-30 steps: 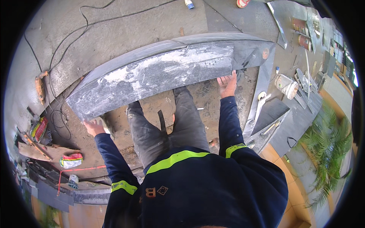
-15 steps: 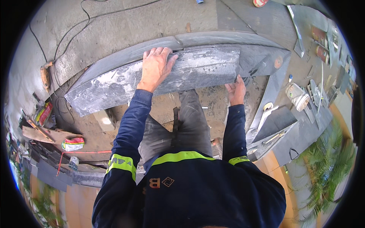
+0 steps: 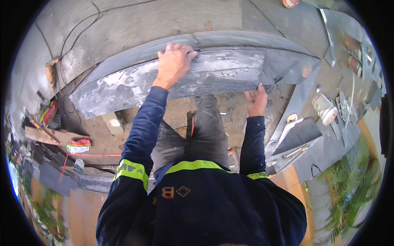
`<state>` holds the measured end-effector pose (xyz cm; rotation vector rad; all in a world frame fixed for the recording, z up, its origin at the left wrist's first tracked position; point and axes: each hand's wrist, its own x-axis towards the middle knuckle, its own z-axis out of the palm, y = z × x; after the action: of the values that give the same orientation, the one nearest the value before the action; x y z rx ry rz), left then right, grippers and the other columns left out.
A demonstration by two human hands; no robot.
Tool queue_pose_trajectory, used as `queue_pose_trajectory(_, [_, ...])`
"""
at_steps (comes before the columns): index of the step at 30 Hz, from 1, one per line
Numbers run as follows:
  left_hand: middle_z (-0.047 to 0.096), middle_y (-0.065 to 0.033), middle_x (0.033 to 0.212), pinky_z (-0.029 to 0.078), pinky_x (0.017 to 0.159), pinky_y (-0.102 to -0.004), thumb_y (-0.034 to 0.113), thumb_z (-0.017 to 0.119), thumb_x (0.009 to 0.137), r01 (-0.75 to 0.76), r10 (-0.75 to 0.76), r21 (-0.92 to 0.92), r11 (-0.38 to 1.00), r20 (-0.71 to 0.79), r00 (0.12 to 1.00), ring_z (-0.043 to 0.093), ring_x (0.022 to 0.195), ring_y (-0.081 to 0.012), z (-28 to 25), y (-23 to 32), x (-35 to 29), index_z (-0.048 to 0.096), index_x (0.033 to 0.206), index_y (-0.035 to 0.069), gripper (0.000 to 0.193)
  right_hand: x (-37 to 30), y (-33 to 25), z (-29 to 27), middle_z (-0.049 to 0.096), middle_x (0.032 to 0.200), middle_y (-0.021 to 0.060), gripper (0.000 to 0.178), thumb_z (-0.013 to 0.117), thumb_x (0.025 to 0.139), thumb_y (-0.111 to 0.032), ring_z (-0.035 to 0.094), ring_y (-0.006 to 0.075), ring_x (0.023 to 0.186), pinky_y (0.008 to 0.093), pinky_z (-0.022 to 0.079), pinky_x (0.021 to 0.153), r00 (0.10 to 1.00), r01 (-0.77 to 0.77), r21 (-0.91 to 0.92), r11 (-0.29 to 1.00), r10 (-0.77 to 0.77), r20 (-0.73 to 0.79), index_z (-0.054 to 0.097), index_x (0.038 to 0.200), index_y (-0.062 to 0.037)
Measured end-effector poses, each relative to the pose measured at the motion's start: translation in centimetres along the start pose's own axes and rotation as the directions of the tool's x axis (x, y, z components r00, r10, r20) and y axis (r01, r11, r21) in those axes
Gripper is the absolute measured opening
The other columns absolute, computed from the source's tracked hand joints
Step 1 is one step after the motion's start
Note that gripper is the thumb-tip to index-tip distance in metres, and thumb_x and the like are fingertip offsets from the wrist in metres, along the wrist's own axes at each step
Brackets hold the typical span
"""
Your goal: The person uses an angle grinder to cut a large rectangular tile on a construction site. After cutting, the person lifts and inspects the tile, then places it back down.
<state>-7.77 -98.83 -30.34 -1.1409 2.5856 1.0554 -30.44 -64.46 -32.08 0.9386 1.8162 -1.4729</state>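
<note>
A long grey stone slab (image 3: 223,78), streaked with whitish dust, lies across in front of me along a curved stone border (image 3: 147,48). My left hand (image 3: 174,65) is closed over its far edge, the fingers hooked behind it and partly hidden. Down at the slab's near right corner, my right hand (image 3: 257,100) grips the edge between raised fingers and thumb. A dark flat stone (image 3: 287,65) with a round pale mark continues past the slab's right end. Below the slab, my legs (image 3: 207,131) stand on rough, dusty ground.
At the right are a white bucket (image 3: 324,108), metal trowels (image 3: 344,104) and a grey slab (image 3: 301,135). A hand tool (image 3: 51,73) and black cable (image 3: 65,41) lie at the far left. Nearer left are a wooden board (image 3: 53,135) and a small colourful bag (image 3: 79,145).
The whole view has shifted slightly. Both hands keep their places on the slab, the left on its far edge and the right at its corner; no grip has visibly changed.
</note>
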Motion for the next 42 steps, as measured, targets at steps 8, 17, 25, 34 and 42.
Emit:
queue_pose_trajectory(8, [0.077,-0.0073,0.120,0.048,0.097,-0.0628,0.046,0.071,0.104,0.039,-0.038,0.056,0.998,-0.029,0.999,0.064,0.123,-0.0319,0.7,0.0,-0.3,0.081,0.110,0.015,0.033,0.1,-1.0,0.2,0.057,0.156,0.0176,0.047,0.054,0.118,-0.033,0.057,0.0334,0.144,0.0504,0.048,0.122,0.991,0.000,-0.129,0.992,0.017,0.135,0.055,0.153,-0.0011])
queue_pose_trajectory(17, [0.077,-0.0084,0.124,0.044,0.104,-0.0706,0.042,0.076,0.100,0.097,-0.092,-0.057,0.994,0.082,0.992,0.063,0.130,-0.0319,1.2,-0.2,0.5,0.083,0.113,0.014,0.032,1.2,-1.0,-0.7,0.061,0.154,0.0175,0.048,0.055,0.118,-0.035,0.058,0.0323,0.143,0.0499,0.049,0.123,0.982,0.021,-0.109,0.994,-0.001,0.188,0.056,0.151,0.0009])
queue_pose_trajectory(25, [0.069,-0.0139,0.114,0.051,0.101,-0.0532,0.024,0.075,0.100,-0.046,-0.186,-0.507,0.861,-0.398,0.898,0.065,0.118,-0.0369,-3.5,0.4,-5.4,0.073,0.115,0.011,0.020,-1.9,-0.2,-2.1,0.042,0.169,0.0244,0.083,0.049,0.115,-0.055,0.054,0.0399,0.147,0.0555,0.043,0.128,0.993,-0.110,-0.201,0.974,0.116,0.020,0.029,0.173,0.0006])
queue_pose_trajectory(34, [0.068,-0.0126,0.100,0.056,0.091,-0.0463,0.018,0.072,0.102,0.055,-0.650,-0.856,0.513,-0.346,0.676,0.069,0.095,-0.0323,-6.6,-14.7,-28.1,0.070,0.118,0.008,0.019,-15.1,8.4,4.0,0.070,0.101,0.0084,0.029,0.069,0.105,-0.033,0.075,0.0280,0.083,0.0460,0.064,0.069,0.944,0.240,-0.951,0.194,0.180,0.275,0.068,0.122,-0.0103])
queue_pose_trajectory(42, [0.073,-0.0149,0.097,0.058,0.084,-0.0468,0.017,0.073,0.099,0.389,-0.874,-0.894,0.223,-0.007,0.486,0.073,0.091,-0.0332,-4.0,-29.6,-43.6,0.070,0.110,0.004,0.017,-31.0,23.1,24.0,0.071,0.100,0.0063,0.026,0.068,0.109,-0.029,0.076,0.0201,0.085,0.0361,0.064,0.073,0.867,0.386,-0.919,0.083,0.307,0.392,0.069,0.124,-0.0075])
